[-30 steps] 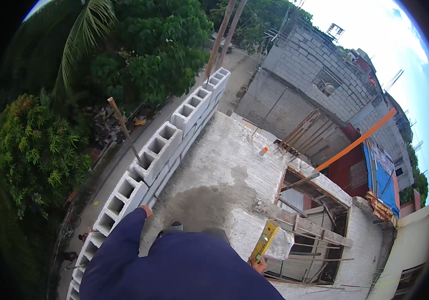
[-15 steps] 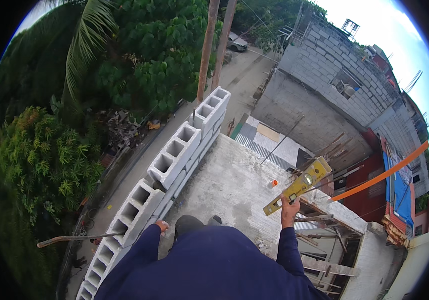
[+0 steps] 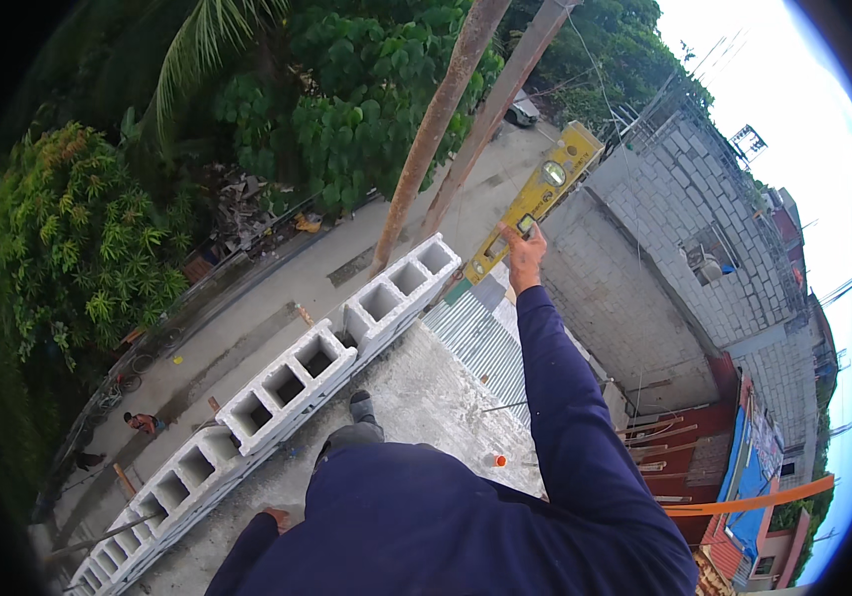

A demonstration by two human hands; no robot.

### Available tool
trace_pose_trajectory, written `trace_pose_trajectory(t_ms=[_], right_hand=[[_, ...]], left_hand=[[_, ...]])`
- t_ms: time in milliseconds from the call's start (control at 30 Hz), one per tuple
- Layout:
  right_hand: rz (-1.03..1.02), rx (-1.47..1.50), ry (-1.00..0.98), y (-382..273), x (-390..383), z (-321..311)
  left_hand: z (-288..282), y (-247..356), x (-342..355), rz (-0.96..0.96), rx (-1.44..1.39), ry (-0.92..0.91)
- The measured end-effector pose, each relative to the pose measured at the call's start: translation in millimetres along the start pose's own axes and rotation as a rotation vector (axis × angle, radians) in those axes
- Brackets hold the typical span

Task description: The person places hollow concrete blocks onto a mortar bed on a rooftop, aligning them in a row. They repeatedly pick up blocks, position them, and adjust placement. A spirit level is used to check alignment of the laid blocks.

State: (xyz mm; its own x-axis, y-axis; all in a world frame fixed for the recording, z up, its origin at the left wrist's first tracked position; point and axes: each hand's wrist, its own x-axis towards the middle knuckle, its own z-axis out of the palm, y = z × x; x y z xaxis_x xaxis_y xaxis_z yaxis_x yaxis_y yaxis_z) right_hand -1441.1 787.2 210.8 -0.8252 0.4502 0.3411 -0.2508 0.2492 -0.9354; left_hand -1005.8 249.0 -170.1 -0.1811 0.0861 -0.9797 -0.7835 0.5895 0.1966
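Note:
My right hand (image 3: 525, 260) is stretched forward and closed around a yellow spirit level (image 3: 551, 177). The level is held up at a slant, its lower end close to the far end of the hollow block wall (image 3: 285, 385). Whether it touches the top block cannot be told. The wall's grey blocks step up in height toward the far end, with open cells on top. My left hand (image 3: 278, 516) hangs low beside my body, near the wall's inner side; its fingers are mostly hidden, and nothing shows in it.
Beyond the wall the drop leads to a road (image 3: 237, 343) with a person (image 3: 144, 423) on it. Two slanting poles (image 3: 443, 129) rise by the wall's far end. An orange pipe stub (image 3: 494, 460) stands in the concrete slab (image 3: 416, 397). Corrugated sheets (image 3: 480, 343) lie past the slab.
My right hand has carried the level forward and left, from over the slab to the far end of the wall. My view has turned, and I have shifted along the wall.

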Motion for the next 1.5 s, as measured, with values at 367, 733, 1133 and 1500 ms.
trace_pose_trajectory(t_ms=[367,733,1133,1500], right_hand=[[-0.107,-0.04,-0.071,87,155,55],[-0.205,-0.134,-0.124,56,182,63],[-0.189,-0.112,-0.164,57,181,66],[-0.128,-0.076,-0.176,59,181,65]], left_hand=[[68,117,-23,-0.093,-0.886,0.185],[157,163,30,-0.123,-1.156,0.003],[82,192,21,-0.083,-1.029,0.267],[102,164,39,-0.134,-1.101,0.215]])
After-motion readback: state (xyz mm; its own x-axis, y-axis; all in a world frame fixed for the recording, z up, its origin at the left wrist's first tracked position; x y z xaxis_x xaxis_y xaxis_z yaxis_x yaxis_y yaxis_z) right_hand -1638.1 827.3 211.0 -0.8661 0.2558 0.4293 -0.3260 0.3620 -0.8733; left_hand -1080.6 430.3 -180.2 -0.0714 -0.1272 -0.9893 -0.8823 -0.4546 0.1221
